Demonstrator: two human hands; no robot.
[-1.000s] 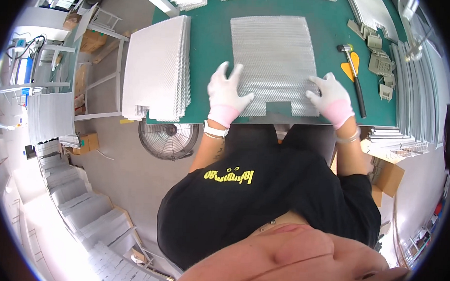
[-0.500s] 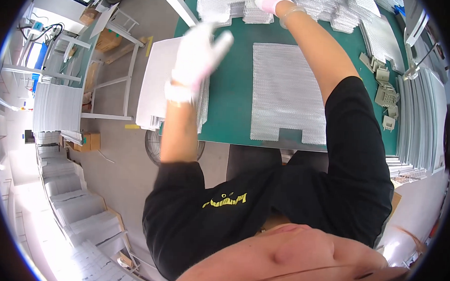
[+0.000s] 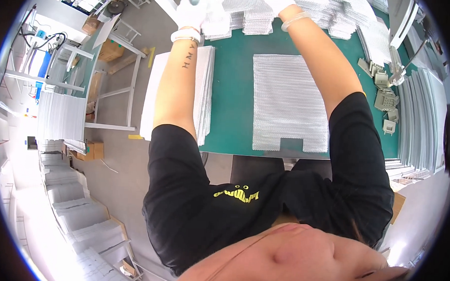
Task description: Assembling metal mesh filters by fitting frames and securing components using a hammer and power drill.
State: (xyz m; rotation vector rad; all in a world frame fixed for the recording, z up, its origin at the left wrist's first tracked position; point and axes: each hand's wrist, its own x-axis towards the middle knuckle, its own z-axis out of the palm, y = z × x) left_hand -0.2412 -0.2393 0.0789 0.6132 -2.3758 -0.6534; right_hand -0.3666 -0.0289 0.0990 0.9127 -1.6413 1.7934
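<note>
My left hand [image 3: 190, 15], in a white glove, reaches to the far left of the green table, beside the stacks of silvery textured sheets [image 3: 259, 20]. Its fingers blur into the bright surroundings near the top edge. My right hand [image 3: 280, 2], also gloved, is at the far side over the same stacks; its fingers are washed out and partly hidden, so any hold does not show. One sheet with a square notch in its near edge [image 3: 291, 98] lies flat between my forearms. Under my left forearm lies a pile of white and silvery sheets [image 3: 205, 90].
Beige plastic parts [image 3: 386, 99] lie along the right side of the green table [image 3: 231, 106]. Beyond them stands a row of thin upright panels [image 3: 421, 117]. On the left are a white-framed table [image 3: 109, 126], cardboard boxes [image 3: 110, 51] and stacked sheets [image 3: 79, 197] along the floor.
My left hand has moved forward from above the left pile to the table's far side. My right hand has stayed near the far stacks. The whole view has shifted slightly.
</note>
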